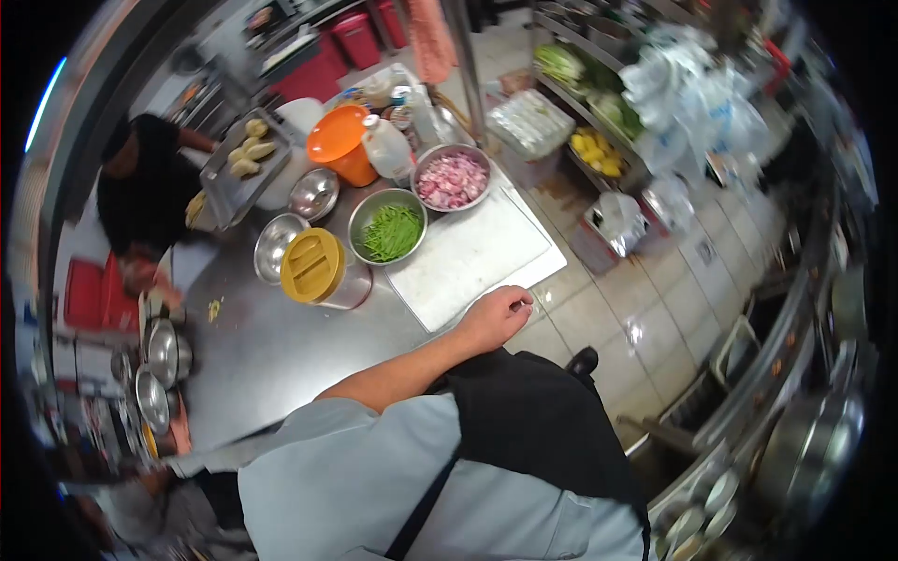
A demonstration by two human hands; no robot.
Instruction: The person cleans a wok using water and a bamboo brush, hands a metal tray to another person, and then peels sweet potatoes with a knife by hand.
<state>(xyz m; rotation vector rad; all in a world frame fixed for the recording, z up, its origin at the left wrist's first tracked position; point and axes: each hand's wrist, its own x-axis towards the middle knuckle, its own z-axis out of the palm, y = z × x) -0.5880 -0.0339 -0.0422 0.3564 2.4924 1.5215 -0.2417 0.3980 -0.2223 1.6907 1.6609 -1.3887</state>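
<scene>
My left hand [496,318] is beside the near edge of a white cutting board [468,262], its fingers curled in a loose fist with nothing visible in them. I cannot tell whether it touches the board. My right hand is out of view. Past the board stand a steel bowl of cut green vegetable strips [393,232] and a steel bowl of chopped reddish-purple onion [453,180]. To their left is a clear container with a yellow lid [313,265].
Steel bowls [279,245], an orange container [340,145] and a white jug [386,148] share the steel table [281,351]. Across it, a person in black [150,187] is near a tray [245,173] of pale pieces. Shelves with vegetables [599,154] stand right.
</scene>
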